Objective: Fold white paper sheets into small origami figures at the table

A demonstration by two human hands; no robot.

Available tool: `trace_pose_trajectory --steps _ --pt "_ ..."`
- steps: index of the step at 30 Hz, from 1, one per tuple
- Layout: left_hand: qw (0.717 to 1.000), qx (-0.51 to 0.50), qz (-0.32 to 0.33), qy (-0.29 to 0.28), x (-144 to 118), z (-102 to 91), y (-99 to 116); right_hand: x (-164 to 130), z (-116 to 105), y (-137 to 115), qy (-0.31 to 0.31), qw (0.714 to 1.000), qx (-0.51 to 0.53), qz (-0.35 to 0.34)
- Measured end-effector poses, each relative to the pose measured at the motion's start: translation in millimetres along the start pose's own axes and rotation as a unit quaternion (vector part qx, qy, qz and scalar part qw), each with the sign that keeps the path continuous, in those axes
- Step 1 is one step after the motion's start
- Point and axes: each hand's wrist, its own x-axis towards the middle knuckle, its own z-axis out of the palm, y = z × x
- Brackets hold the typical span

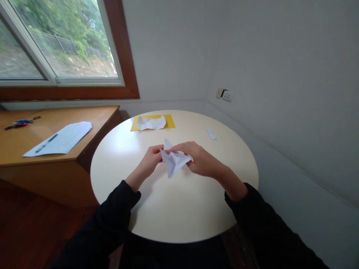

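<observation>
Above the round cream table (174, 216), the bare left hand (149, 160) and right hand (199, 158) grip a pointed, folded white paper (174, 160). Toward the table's far edge: a small white strip (211, 133), then a creased white sheet (151, 123) on yellow rectangular paper (169, 121).

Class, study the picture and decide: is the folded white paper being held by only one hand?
No, the left hand and the right hand both hold the folded white paper, one at either side.

forearms (233, 184) slant inward; left hand (150, 160) near right hand (199, 158), fingers (183, 147) gripping.
</observation>
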Motion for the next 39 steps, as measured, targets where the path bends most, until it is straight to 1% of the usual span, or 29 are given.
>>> trace_pose_trajectory --steps 4,8,14,18,21,25,28,31,35,39 --pt "0.999 -0.031 -0.030 0.002 1.3 -1.2 -1.4 -2.8 0.9 -0.6 0.005 1.000 0.015 0.013" --pt "0.999 -0.029 -0.035 0.012 1.5 -1.3 -1.6 -2.7 4.7 3.1 0.025 0.998 0.047 0.043" --pt "0.998 -0.050 -0.030 -0.005 8.1 -1.8 -6.5 0.5 16.4 15.3 0.076 0.986 0.113 0.099" --pt "0.995 -0.094 -0.034 -0.011 10.2 -0.3 -5.7 2.8 23.5 21.6 0.130 0.980 0.107 0.109" --pt "0.989 -0.143 -0.031 -0.009 9.5 0.3 -4.1 4.2 27.8 26.6 0.166 0.970 0.108 0.141" --pt "0.984 -0.177 -0.029 -0.022 8.0 -0.2 -4.1 5.2 33.3 34.2 0.177 0.949 0.173 0.195" --pt "0.987 -0.160 -0.021 -0.030 7.2 0.4 -5.5 5.6 37.6 38.7 0.171 0.934 0.220 0.224" --pt "0.995 -0.099 0.003 -0.031 6.8 2.6 -7.9 6.4 43.1 42.9 0.165 0.916 0.269 0.246" --pt "0.998 0.006 0.055 -0.008 7.8 5.6 -11.8 7.5 52.7 49.9 0.188 0.893 0.312 0.264" --pt "0.996 0.032 0.081 0.022 9.4 7.3 -14.1 7.8 60.1 54.2 0.218 0.874 0.338 0.272"
